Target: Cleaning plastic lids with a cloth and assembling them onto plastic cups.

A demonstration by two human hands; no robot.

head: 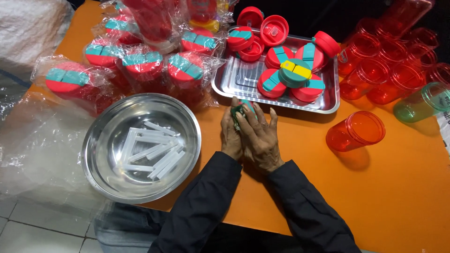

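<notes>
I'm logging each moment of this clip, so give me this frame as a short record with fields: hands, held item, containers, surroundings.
left hand: left hand clasped against the right, on the small teal lid
right hand: right hand laid over the left, fingers on the same lid
held item: small teal plastic lid, mostly hidden
bowl: round steel bowl holding clear plastic straws
tray: rectangular steel tray with red and teal lids
right side: red see-through plastic cup lying on the orange table
</notes>
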